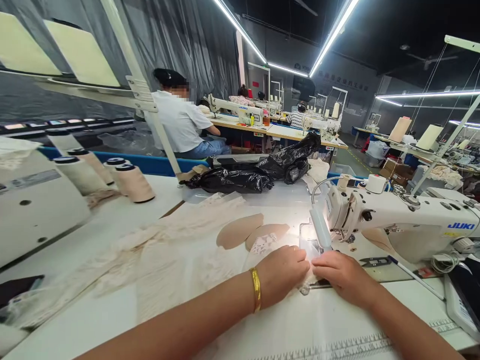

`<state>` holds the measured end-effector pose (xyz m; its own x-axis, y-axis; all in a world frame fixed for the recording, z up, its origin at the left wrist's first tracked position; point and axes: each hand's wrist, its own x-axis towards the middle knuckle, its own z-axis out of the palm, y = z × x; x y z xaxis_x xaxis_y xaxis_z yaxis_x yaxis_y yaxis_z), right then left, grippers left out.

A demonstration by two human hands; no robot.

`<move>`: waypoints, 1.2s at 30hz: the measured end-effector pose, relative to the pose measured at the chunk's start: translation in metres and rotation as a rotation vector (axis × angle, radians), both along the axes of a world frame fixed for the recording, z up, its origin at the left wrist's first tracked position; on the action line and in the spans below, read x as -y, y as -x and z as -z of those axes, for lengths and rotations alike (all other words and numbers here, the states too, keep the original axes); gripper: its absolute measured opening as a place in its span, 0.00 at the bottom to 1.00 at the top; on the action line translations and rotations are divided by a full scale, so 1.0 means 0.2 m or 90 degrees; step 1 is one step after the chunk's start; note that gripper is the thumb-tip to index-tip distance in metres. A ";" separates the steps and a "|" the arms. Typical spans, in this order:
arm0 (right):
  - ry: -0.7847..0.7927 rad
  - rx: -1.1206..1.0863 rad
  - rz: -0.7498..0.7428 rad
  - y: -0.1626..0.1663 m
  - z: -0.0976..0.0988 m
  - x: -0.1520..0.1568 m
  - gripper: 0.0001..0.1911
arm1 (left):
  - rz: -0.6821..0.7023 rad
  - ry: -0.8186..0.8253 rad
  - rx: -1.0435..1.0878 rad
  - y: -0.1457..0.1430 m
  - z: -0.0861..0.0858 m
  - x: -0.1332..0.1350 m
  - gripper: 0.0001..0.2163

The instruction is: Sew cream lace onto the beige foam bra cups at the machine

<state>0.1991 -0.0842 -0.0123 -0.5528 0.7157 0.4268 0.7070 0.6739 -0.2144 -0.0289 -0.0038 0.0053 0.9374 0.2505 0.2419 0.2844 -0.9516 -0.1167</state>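
My left hand (283, 274), with a gold bracelet at the wrist, is closed on pale lace fabric (262, 244) just in front of the sewing machine's needle area. My right hand (343, 274) lies close beside it, thumb and fingers pinched together at the same spot; a bit of the fabric seems to be between them. The needle of the white sewing machine (408, 220) is hidden behind a lit lamp head (320, 230). Two beige oval pads (240, 231) lie left of the needle plate, one partly under the lace.
Long cream lace (123, 255) spreads across the table's left side. Thread cones (134, 184) stand at the left, and black plastic bags (240, 179) lie at the back. Thread snips (375, 261) rest right of my right hand. A seated co-worker (180, 120) is beyond the table.
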 end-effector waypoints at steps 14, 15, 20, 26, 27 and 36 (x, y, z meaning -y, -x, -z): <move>0.050 -0.014 0.005 -0.03 -0.03 0.07 0.21 | 0.018 0.051 0.130 0.02 0.05 0.05 0.08; 0.052 -0.013 0.006 -0.02 -0.03 0.08 0.21 | 0.020 0.053 0.132 0.02 0.05 0.05 0.08; 0.060 -0.011 0.006 -0.02 -0.03 0.08 0.20 | 0.047 0.049 0.183 0.01 0.12 0.02 0.08; 0.064 -0.018 -0.002 -0.03 -0.04 0.08 0.23 | 0.050 0.080 0.220 0.01 0.16 0.00 0.08; 0.065 -0.020 0.001 -0.02 -0.04 0.08 0.22 | 0.048 0.083 0.229 0.01 0.15 0.01 0.08; 0.056 -0.007 0.084 -0.03 0.01 0.05 0.18 | 0.062 0.095 0.180 -0.09 0.12 -0.08 0.07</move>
